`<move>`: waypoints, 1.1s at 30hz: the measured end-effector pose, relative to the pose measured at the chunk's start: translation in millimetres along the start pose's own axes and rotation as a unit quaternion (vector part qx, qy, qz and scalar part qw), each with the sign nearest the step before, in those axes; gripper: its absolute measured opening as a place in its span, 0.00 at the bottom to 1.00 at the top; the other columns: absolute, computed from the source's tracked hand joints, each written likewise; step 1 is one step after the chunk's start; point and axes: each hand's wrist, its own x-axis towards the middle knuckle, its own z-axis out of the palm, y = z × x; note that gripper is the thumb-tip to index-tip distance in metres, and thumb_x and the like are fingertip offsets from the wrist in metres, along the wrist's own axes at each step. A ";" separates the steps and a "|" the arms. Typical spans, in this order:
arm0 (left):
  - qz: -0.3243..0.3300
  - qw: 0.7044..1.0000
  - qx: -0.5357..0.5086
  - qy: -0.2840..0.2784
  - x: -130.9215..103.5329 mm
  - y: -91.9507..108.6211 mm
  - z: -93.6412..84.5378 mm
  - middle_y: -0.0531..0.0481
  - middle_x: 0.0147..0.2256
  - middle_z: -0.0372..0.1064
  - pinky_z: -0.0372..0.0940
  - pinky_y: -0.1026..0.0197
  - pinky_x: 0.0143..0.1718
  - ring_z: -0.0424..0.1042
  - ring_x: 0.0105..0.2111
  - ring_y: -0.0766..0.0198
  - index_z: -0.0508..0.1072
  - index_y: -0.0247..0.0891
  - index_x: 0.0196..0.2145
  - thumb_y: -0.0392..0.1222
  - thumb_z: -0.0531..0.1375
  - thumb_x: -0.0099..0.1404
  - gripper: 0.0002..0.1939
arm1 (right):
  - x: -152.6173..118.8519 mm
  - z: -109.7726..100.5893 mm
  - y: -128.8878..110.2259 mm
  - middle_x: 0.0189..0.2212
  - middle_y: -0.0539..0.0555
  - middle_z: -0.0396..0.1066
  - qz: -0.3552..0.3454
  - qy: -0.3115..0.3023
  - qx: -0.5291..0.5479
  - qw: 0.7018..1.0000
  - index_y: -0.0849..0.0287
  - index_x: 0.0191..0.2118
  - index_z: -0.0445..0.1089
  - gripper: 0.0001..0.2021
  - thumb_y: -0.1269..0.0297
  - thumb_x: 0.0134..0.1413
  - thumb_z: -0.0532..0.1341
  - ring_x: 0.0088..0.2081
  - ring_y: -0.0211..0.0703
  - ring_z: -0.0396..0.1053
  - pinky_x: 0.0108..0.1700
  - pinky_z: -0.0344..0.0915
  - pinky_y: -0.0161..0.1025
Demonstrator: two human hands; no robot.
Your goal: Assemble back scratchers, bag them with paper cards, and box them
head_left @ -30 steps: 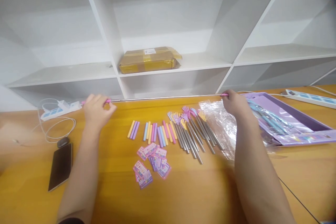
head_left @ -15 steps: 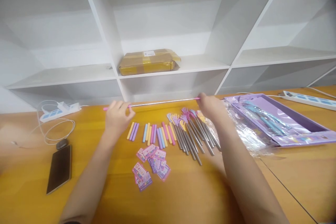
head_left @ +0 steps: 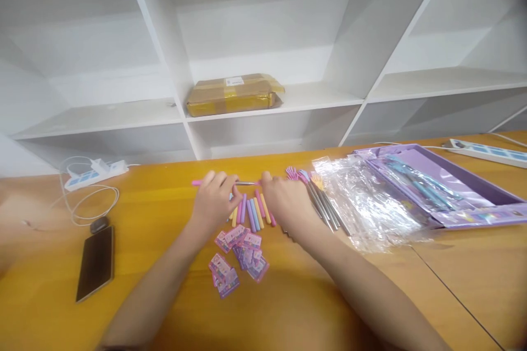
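Note:
A thin metal rod with a pink handle is held level between my hands. My left hand is closed round its pink handle, which sticks out to the left. The fingers of my right hand grip the rod's other end; its tip is hidden. Below them lie several coloured tubes in pink, purple, blue and yellow. Pink and purple cards are scattered nearer to me. Right of my right hand are metal rods with small hand-shaped heads, some covered by that hand.
Clear plastic bags lie beside an open purple box holding blue items. A phone, a white cable and a power strip are at the left. A taped carton sits on the shelf.
My hands have moved towards each other, and the rod between them now shows much shorter. Both hands are also lower, covering some tubes and hand-shaped heads.

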 end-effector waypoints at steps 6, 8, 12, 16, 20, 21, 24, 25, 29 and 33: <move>-0.006 1.000 -0.021 0.008 3.9 -5.7 -10.3 0.46 0.32 0.74 0.62 0.52 0.38 0.67 0.34 0.54 0.78 0.40 0.41 0.34 0.58 0.71 0.08 | -0.7 -4.4 -1.9 0.36 0.65 0.80 -0.038 -0.009 0.019 0.999 0.60 0.51 0.68 0.11 0.73 0.71 0.51 0.35 0.54 0.81 0.33 0.59 0.38; -0.028 0.999 -0.035 0.014 6.0 -10.5 -15.3 0.47 0.31 0.73 0.62 0.52 0.37 0.67 0.34 0.54 0.77 0.40 0.39 0.33 0.59 0.69 0.07 | -1.2 -9.3 1.9 0.37 0.63 0.80 -0.043 -0.002 0.033 0.999 0.59 0.52 0.67 0.11 0.68 0.76 0.49 0.35 0.53 0.80 0.33 0.56 0.37; -0.069 0.996 -0.038 0.029 8.2 -18.6 -22.8 0.49 0.30 0.72 0.63 0.54 0.37 0.67 0.34 0.54 0.74 0.41 0.34 0.32 0.59 0.66 0.06 | -3.2 -15.7 4.1 0.43 0.58 0.81 -0.055 0.034 0.068 0.996 0.56 0.57 0.65 0.16 0.58 0.81 0.44 0.33 0.47 0.77 0.30 0.48 0.38; -0.063 0.995 -0.040 0.059 8.9 -22.8 -25.6 0.50 0.29 0.72 0.63 0.55 0.37 0.67 0.34 0.56 0.72 0.40 0.33 0.32 0.59 0.67 0.06 | -3.4 -14.7 2.6 0.50 0.58 0.77 -0.086 0.067 0.035 0.993 0.55 0.58 0.68 0.16 0.64 0.80 0.45 0.32 0.42 0.73 0.28 0.43 0.40; -0.059 0.996 -0.037 0.061 9.5 -23.9 -24.9 0.51 0.29 0.71 0.63 0.56 0.36 0.67 0.34 0.56 0.71 0.41 0.31 0.31 0.59 0.65 0.06 | -1.9 -10.4 1.5 0.48 0.57 0.75 -0.104 0.099 0.014 0.990 0.56 0.53 0.72 0.19 0.62 0.81 0.44 0.30 0.39 0.69 0.27 0.42 0.40; -0.059 0.996 -0.038 0.064 9.5 -23.7 -24.4 0.51 0.29 0.72 0.63 0.56 0.37 0.67 0.34 0.56 0.71 0.41 0.31 0.31 0.59 0.65 0.06 | -1.4 -9.1 1.2 0.48 0.56 0.75 -0.103 0.106 0.015 0.989 0.56 0.52 0.73 0.19 0.62 0.81 0.44 0.30 0.39 0.68 0.27 0.42 0.40; -0.051 0.995 -0.043 0.071 8.6 -22.0 -22.5 0.50 0.31 0.74 0.64 0.56 0.37 0.68 0.35 0.56 0.72 0.40 0.33 0.30 0.59 0.64 0.07 | 0.7 -5.7 0.3 0.45 0.55 0.76 -0.103 0.118 0.024 0.987 0.57 0.50 0.73 0.20 0.59 0.82 0.45 0.29 0.40 0.66 0.28 0.42 0.40; -0.047 0.995 -0.045 0.070 8.2 -21.3 -21.7 0.49 0.31 0.75 0.64 0.56 0.37 0.68 0.35 0.56 0.73 0.40 0.34 0.30 0.59 0.65 0.07 | 1.4 -4.8 0.3 0.44 0.55 0.76 -0.107 0.119 0.025 0.987 0.57 0.50 0.74 0.20 0.59 0.82 0.45 0.29 0.40 0.66 0.28 0.42 0.40; -0.045 0.996 -0.053 0.057 7.0 -19.3 -18.6 0.49 0.32 0.75 0.63 0.55 0.36 0.68 0.35 0.55 0.74 0.40 0.35 0.29 0.58 0.65 0.08 | 3.6 -2.7 2.8 0.41 0.55 0.75 -0.126 0.111 0.018 0.986 0.57 0.48 0.73 0.17 0.61 0.81 0.48 0.27 0.39 0.63 0.28 0.41 0.39; -0.052 0.996 -0.059 0.045 6.9 -18.5 -16.2 0.48 0.33 0.76 0.64 0.56 0.37 0.70 0.37 0.55 0.73 0.40 0.35 0.28 0.57 0.65 0.09 | 4.5 -0.4 6.8 0.39 0.53 0.74 -0.143 0.122 0.014 0.982 0.57 0.47 0.74 0.14 0.63 0.79 0.50 0.26 0.38 0.59 0.28 0.40 0.40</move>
